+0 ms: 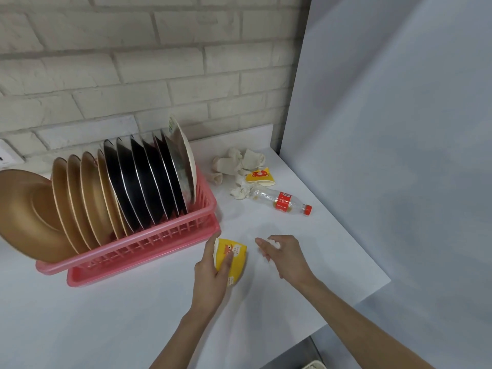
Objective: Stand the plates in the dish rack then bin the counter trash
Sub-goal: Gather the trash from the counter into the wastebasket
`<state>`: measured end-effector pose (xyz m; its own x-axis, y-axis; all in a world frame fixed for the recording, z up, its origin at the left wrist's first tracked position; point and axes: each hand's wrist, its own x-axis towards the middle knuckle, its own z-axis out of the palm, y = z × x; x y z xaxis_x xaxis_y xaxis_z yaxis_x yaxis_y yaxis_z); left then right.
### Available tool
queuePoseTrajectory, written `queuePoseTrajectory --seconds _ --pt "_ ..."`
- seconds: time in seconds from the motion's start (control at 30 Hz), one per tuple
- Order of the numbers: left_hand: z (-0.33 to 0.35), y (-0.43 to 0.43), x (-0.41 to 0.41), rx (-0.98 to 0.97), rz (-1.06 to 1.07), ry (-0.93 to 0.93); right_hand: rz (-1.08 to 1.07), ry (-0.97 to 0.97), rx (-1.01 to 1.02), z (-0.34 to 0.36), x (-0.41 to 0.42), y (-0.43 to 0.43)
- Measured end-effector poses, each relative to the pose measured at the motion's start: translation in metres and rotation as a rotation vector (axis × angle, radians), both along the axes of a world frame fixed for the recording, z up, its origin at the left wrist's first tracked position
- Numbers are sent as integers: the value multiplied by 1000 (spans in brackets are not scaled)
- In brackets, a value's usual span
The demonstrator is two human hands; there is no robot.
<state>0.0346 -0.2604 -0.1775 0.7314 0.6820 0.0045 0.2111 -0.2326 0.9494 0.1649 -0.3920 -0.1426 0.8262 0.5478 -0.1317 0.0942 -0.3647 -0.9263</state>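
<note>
- Left hand [210, 272] grips a yellow cup [233, 258]; right hand [283, 255] pinches a white scrap [274, 244].
- Plates [138, 179] stand racked, centre left.
- Bottle [282, 201], tissues [237, 163] remain unbinned, upper centre.

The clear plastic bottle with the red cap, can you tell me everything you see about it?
The clear plastic bottle lies on its side on the white counter, red cap on and pointing right. A red label wraps its middle. It looks nearly empty, with brownish traces inside. Its bottom end sits beside crumpled white paper; whether they touch is unclear. Nothing holds it.
</note>
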Motion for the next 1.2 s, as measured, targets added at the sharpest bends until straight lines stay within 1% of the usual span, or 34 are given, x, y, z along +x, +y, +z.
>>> queuePoseTrajectory --seconds 0.07,0.13,0.2,0.4,0.63,0.83,0.93,1.07,1.2 --pt "1 -2 0 0 -16 -3 -12 6 -1 0 -4 -3" --pt "2 -5 -1 -12 -35 -3 -38 84 46 -2 -8 -7" --pt "2 -8 -2 -27 -55 -3 -49 117 63 -2 -12 -12" --pt "-5 -17 -6 -71 -116 4 -35 58 46 -7 -25 -35" --pt "-7 -44 -18 -112 -192 32 -154 129 57 -12 -48 -79" --pt "-6 -86 -33 -147 -266 65 -263 212 91 -5 -86 -134" --pt "-7 -113 -45 -178 -300 82 -376 280 130 -6 -110 -170" --pt "-10 -154 -67 -170 -378 118 -417 345 81 -31 -142 -216" --pt "-15 -196 -98 -171 -428 154 -434 322 27 -53 -182 -261"
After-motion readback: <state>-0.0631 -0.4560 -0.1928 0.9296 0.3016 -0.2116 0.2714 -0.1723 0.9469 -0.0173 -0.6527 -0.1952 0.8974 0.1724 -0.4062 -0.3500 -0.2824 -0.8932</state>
